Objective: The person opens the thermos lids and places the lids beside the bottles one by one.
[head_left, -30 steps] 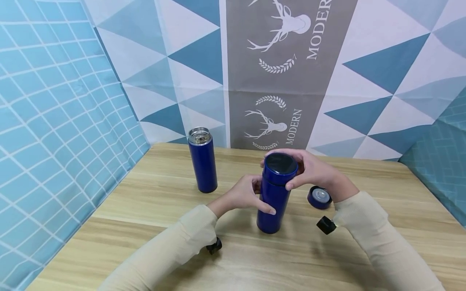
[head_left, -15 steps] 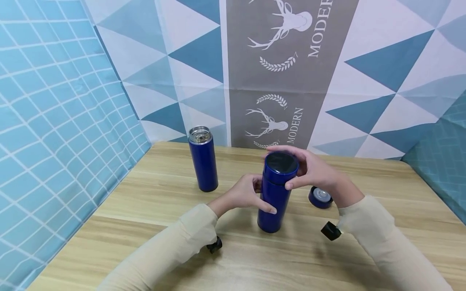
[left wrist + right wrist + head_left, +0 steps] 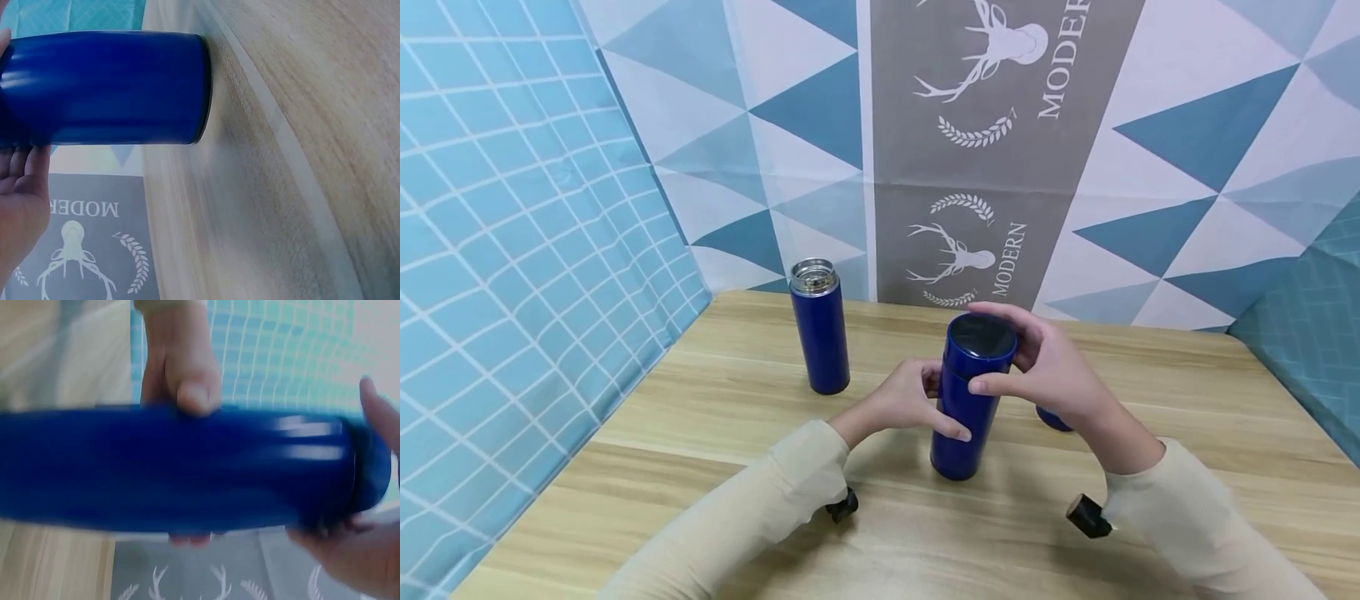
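Observation:
Upright on the table stands a dark blue thermos flask, with a black-topped lid on it. My left hand grips its body from the left, thumb across the front and fingers behind. At the top, my right hand holds round the lid, its thumb low at the seam and its fingers at the far side. The right wrist view, blurred, shows the flask lying across the frame between both hands. In the left wrist view, the flask's base is close to the wood.
A second blue thermos stands without a lid at the back left, its steel mouth showing. Another blue lid lies behind my right wrist, mostly hidden. Patterned sheets rise along the table's back edge, and a blue grid sheet borders the left.
My right hand has turned at the lid, its thumb moving left and its wrist swinging lower, now covering most of the loose lid. The left hand and flask stay in place.

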A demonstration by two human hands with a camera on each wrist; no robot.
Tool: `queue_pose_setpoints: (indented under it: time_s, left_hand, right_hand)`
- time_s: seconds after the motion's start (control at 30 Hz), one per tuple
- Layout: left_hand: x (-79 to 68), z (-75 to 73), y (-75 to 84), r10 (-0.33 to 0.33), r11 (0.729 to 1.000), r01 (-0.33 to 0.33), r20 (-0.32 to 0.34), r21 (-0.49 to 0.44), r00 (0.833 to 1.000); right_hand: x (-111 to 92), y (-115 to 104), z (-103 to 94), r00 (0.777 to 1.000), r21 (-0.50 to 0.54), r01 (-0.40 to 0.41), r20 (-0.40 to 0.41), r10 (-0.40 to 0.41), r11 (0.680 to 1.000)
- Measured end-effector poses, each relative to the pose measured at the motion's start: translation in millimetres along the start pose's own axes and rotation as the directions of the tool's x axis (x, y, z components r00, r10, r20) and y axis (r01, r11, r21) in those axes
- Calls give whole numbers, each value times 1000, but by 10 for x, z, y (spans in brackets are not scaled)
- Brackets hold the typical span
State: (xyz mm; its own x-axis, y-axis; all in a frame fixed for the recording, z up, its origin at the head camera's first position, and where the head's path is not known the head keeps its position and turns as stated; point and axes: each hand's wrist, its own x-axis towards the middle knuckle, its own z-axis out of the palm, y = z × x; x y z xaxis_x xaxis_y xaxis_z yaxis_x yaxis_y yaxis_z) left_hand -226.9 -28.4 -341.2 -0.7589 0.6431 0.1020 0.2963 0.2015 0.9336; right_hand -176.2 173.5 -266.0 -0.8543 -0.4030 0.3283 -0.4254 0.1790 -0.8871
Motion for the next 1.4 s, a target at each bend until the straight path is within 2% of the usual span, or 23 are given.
queue_pose_setpoints:
  time_s: [0.13, 0.27, 0.53, 0.8, 1.13, 1.4]
  left_hand:
    - [10, -8, -5, 1, 1000, -1, 3, -7, 1000]
    - [9, -10, -7, -9, 1000, 9, 7, -15, 1000]
    - [18, -15, 7, 4, 1000, -4, 12, -12, 1000]
    - [17, -8, 6, 0, 1000, 0, 9, -17, 1000]
    - [6, -24, 18, -3, 1000, 4, 14, -13, 1000]
    - [-10, -18, 15, -10, 1000, 10, 22, -28, 1000]
  right_hand:
    - [-17, -70, 113, 993, -47, -71, -97, 66, 996]
    - [-20, -81, 139, 989, -61, -97, -119, 89, 993]
    - [-6, -55, 65, 994, -51, -76, -80, 71, 996]
    - [23, -20, -9, 998, -32, -59, -4, 59, 998]
    - [67, 46, -80, 997, -16, -41, 59, 42, 999]
    - [82, 65, -134, 989, -1, -16, 145, 16, 1000]
